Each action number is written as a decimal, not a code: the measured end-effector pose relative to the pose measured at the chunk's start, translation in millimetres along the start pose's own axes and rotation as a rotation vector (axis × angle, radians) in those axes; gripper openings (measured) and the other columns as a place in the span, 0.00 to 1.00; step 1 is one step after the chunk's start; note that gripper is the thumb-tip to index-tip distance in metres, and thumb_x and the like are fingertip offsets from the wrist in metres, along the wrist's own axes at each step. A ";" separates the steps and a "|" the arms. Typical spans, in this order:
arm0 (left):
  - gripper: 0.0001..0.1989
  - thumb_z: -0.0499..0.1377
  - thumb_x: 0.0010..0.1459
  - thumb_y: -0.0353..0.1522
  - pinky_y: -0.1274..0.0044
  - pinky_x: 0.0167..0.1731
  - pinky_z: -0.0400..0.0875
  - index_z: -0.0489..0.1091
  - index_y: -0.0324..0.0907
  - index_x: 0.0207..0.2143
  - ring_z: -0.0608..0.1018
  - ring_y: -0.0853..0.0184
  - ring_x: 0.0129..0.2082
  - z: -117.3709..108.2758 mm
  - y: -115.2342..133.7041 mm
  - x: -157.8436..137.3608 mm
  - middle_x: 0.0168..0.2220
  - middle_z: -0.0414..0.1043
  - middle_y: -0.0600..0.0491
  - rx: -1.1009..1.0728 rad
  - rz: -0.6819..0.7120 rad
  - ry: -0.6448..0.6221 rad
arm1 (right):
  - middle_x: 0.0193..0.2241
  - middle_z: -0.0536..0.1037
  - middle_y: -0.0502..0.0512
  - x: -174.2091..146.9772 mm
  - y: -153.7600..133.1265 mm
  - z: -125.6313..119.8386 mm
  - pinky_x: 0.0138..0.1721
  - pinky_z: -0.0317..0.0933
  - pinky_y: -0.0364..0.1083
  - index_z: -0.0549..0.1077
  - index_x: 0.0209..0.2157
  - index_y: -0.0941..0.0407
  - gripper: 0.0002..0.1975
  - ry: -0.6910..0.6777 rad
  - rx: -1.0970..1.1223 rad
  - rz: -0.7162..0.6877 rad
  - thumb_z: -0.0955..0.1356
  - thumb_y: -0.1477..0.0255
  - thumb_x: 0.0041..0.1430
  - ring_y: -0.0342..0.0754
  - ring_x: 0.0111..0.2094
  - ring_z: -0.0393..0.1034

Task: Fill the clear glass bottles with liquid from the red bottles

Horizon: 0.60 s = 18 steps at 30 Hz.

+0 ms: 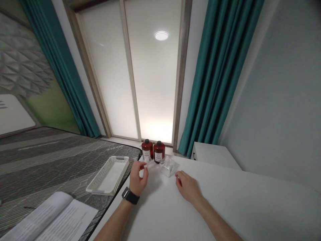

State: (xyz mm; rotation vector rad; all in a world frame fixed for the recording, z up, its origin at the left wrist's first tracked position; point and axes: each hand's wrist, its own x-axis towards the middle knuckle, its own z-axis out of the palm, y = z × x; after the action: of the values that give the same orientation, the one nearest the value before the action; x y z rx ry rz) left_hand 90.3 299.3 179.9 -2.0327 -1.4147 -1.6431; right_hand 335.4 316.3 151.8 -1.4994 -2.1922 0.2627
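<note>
Two dark red bottles with black caps, a left bottle [147, 150] and a right bottle [159, 153], stand upright side by side at the table's far edge. In front of them lies a clear plastic package [168, 166]; its contents are hard to make out. My left hand [138, 177], wearing a black watch, is just in front of the left bottle, thumb and index finger curved with a gap between them. A small whitish piece shows beyond its fingertips. My right hand [187, 186] rests beside the package, fingers curled in; whatever they may pinch is hidden.
The white table [225, 207] spreads under my arms. Left of it, a grey patterned bed surface [75, 150] carries a white basket [91, 188] and an open book [72, 217]. A white cabinet [215, 155] stands beyond the table, near a teal curtain [215, 83].
</note>
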 end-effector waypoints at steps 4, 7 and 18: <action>0.08 0.54 0.61 0.32 0.70 0.35 0.69 0.63 0.41 0.43 0.71 0.59 0.39 2.4 -15.6 3.9 0.39 0.65 0.49 0.050 -0.099 0.087 | 0.38 0.77 0.52 -2.0 0.6 0.3 0.33 0.58 0.43 0.72 0.39 0.51 0.09 -0.038 -0.107 -0.042 0.61 0.74 0.64 0.49 0.38 0.73; 0.18 0.57 0.60 0.37 0.66 0.41 0.71 0.61 0.41 0.51 0.70 0.55 0.47 6.0 -26.1 2.5 0.47 0.64 0.45 0.056 -0.168 0.042 | 0.38 0.77 0.52 -2.5 0.4 -0.5 0.33 0.58 0.43 0.71 0.41 0.51 0.09 -0.059 -0.150 -0.066 0.61 0.74 0.65 0.48 0.38 0.74; 0.36 0.61 0.56 0.40 0.55 0.54 0.65 0.52 0.41 0.63 0.63 0.49 0.59 14.5 -36.4 -11.4 0.57 0.57 0.40 -0.040 -0.334 -0.240 | 0.39 0.77 0.52 -1.4 1.1 0.6 0.34 0.60 0.44 0.70 0.43 0.51 0.09 -0.076 -0.191 -0.092 0.61 0.74 0.65 0.49 0.40 0.74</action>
State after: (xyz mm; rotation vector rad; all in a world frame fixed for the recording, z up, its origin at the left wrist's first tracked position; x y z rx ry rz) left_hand 73.7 321.8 150.1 -2.1692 -1.9071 -1.5926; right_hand 336.5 315.5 150.4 -1.5036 -2.3972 0.0839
